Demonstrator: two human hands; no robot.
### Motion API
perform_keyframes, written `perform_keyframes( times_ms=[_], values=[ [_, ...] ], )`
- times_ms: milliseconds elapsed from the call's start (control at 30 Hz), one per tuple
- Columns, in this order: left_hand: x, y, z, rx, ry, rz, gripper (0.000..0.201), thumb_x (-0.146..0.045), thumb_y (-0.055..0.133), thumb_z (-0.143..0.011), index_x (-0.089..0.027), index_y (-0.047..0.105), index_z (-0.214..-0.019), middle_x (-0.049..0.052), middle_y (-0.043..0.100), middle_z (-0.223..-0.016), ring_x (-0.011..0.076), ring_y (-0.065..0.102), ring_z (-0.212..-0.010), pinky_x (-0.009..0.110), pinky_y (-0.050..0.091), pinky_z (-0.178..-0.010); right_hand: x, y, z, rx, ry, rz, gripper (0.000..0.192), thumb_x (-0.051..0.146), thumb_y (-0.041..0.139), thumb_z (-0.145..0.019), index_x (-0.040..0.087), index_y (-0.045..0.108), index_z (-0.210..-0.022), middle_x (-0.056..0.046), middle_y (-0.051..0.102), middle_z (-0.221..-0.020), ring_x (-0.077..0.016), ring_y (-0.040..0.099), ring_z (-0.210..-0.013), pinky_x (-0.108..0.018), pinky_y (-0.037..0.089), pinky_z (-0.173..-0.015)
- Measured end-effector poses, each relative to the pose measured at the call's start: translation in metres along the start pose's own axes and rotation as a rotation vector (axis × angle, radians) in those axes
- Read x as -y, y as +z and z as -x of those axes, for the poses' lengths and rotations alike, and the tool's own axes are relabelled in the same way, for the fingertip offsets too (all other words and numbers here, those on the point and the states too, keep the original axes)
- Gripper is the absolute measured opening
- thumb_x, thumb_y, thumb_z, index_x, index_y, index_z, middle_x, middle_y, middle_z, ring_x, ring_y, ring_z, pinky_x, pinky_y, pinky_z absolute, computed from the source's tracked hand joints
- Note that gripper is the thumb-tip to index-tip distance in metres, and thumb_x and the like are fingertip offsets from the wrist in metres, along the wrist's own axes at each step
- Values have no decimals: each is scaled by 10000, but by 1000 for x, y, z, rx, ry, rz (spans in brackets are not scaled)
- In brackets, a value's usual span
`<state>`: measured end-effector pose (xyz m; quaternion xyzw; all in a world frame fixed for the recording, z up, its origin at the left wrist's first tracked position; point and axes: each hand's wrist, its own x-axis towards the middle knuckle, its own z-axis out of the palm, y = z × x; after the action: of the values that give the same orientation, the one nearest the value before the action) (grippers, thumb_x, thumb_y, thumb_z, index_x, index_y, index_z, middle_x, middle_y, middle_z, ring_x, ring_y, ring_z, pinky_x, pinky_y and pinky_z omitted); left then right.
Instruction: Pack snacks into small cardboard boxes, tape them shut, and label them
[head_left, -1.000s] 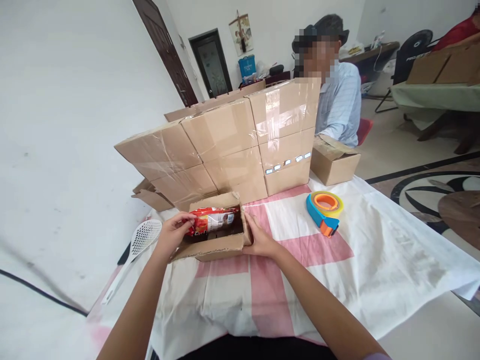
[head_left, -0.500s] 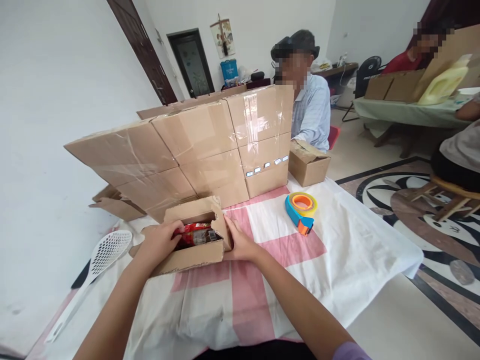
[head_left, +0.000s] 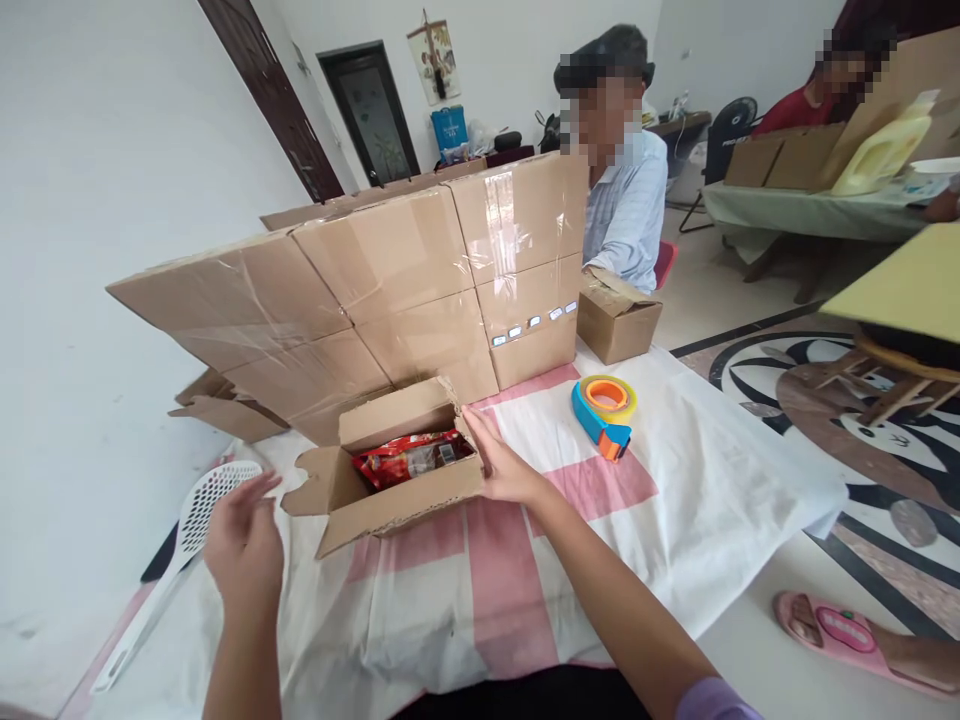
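Observation:
A small open cardboard box (head_left: 405,520) lies on the cloth-covered table, its flaps up and one flap sticking out to the left. Inside it is a red plastic packet (head_left: 409,457) with a clear patch and a barcode label. My right hand (head_left: 502,462) grips the box's right end, thumb along the far corner. To the left of the box, my left hand (head_left: 244,530) is in the air with its fingers loosely apart and nothing in them. Beside that hand lies a white slotted skimmer (head_left: 210,505), partly covered by the fingers.
A wall of taped cardboard boxes (head_left: 390,255) stands behind the open box. A blue tape dispenser (head_left: 600,415) lies to the right, near another carton (head_left: 619,315). A person in a light blue shirt (head_left: 626,215) sits beyond. A foot in a pink slipper (head_left: 840,635) shows at right.
My left hand has come out of the box and moved left, uncovering the packet and the left flap. The box sits slightly further right with my right hand on it. A slippered foot has appeared.

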<state>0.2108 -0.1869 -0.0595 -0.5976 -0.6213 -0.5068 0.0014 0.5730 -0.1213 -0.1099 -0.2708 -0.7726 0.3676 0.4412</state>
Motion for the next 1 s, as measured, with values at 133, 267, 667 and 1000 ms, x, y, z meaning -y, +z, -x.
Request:
perform_keyframes(
  times_ms=[133,267,667,1000],
  values=[
    [7,21,41,210,-83,238,616,-494,639,-911,-250,509,-1461,136,557,-1505,355,528,-1392,537,423,-1171,10,6,-2,-50,-100,-5,956,322,816,-766,329,325,-1586,-93,98,-1709,-338,142,-1590,-500,249,-1257],
    [-13,29,47,367,68,218,508,-436,675,-908,-285,592,-1386,80,357,-1662,330,331,-1531,502,320,-1245,13,8,-3,-102,-107,-5,639,361,807,-797,302,557,-1383,-100,206,-1675,-334,250,-1558,-500,302,-1237],
    [-37,35,48,103,-166,268,372,-468,632,-915,-223,659,-1195,95,667,-1294,291,607,-1231,431,502,-1041,32,16,-4,-391,-88,-7,136,263,576,-921,243,636,-1041,-108,556,-1286,-292,531,-1298,-507,407,-1159],
    [-37,60,10,277,-492,629,863,-203,634,-713,-306,385,-1533,89,446,-1596,316,440,-1461,482,382,-1192,21,20,-13,-359,157,-347,746,219,567,-805,249,331,-1513,-95,378,-1604,-228,338,-1518,-441,257,-1277]
  ],
)
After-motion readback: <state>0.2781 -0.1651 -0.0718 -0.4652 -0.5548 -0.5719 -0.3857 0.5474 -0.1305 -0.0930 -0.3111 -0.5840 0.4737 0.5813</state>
